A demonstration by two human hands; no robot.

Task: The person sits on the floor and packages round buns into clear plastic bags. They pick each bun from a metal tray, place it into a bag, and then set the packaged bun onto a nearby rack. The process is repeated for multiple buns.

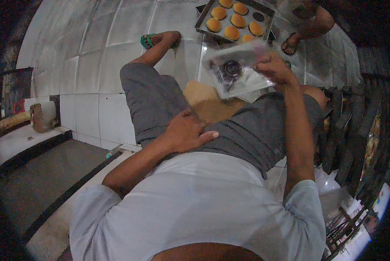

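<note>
My right hand [275, 69] is raised over my right thigh, its fingers closed on the edge of a clear plastic bag [243, 85]. The bag has a dark round print and is smeared by motion. My left hand [188, 132] lies flat on my lap, on the grey shorts, with the thumb apart and nothing in it. Beyond the bag, a metal baking tray [198, 27] holds several round golden buns [238, 20]. One spot in the tray shows only a dark round patch. The bag hangs close to the tray's near edge in the picture.
A tan cardboard-like sheet [203, 102] lies between my legs. Another person's leg [319, 21] and sandalled foot stand right of the tray. Dark stacked slats [345, 135] line the right side. A grey sunken slab [51, 174] with a dark rim is at left.
</note>
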